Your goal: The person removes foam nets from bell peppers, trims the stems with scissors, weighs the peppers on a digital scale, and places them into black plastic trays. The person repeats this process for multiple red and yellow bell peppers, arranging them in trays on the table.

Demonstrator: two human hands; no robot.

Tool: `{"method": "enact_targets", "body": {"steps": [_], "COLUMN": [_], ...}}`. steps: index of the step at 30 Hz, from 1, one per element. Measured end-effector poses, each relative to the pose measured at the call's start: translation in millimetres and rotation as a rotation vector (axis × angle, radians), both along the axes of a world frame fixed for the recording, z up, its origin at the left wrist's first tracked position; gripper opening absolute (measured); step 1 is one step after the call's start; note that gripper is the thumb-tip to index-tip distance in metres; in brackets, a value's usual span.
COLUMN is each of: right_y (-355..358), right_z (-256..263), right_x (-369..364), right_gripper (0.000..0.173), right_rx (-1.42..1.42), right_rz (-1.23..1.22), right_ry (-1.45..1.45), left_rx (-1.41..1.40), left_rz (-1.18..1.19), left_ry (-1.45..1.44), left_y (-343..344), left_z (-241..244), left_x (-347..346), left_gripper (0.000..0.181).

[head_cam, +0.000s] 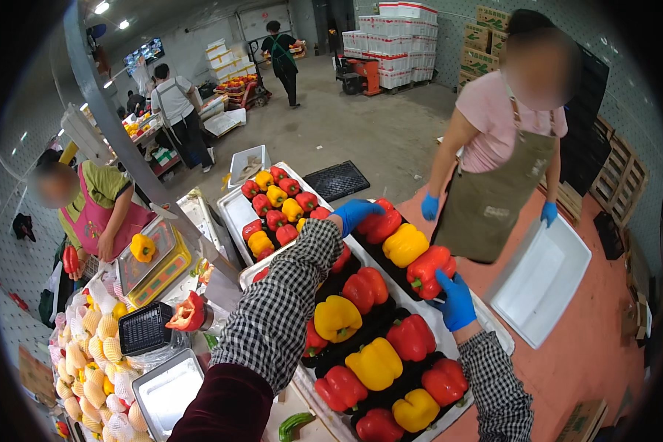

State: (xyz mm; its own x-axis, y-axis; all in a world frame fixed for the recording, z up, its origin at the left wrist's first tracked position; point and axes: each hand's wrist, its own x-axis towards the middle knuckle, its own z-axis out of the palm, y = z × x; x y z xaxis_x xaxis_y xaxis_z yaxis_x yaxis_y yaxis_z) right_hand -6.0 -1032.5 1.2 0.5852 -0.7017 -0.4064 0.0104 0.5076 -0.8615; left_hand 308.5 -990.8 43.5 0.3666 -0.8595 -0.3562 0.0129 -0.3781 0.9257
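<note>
A black plastic tray carries two red bell peppers with a yellow bell pepper between them, above a white foam box. My left hand, in a blue glove, grips the tray's far end beside a red pepper. At the near end, my gloved right hand has its thumb against the other red pepper and its fingers at the tray's edge. Similar trays of red and yellow peppers, such as a yellow one, fill the box below.
A second foam box of peppers stands beyond. To my left are a scale, net-wrapped peppers, an unfilled black tray and a cut red pepper. A co-worker opposite holds a white foam box; another stands left.
</note>
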Motion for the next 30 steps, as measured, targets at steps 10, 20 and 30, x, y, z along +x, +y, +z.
{"method": "enact_targets", "body": {"steps": [10,20,30], "right_y": [0,21,192], "right_z": [-18,20,161], "right_x": [30,0,-35], "right_gripper": [0.056,0.054,0.035], "right_rx": [0.120,-0.123,-0.574], "right_rz": [0.168,0.194,0.698], "right_ry": [-0.048,0.095,-0.026], "left_rx": [0.134,0.036,-0.439], "left_rz": [-0.010,0.123,0.297], "left_ry": [-0.175,-0.476,-0.822], "left_y": [2,74,370], "left_z": [-40,5,23], "left_x": [49,30,-121], "left_gripper": [0.058,0.055,0.045]}}
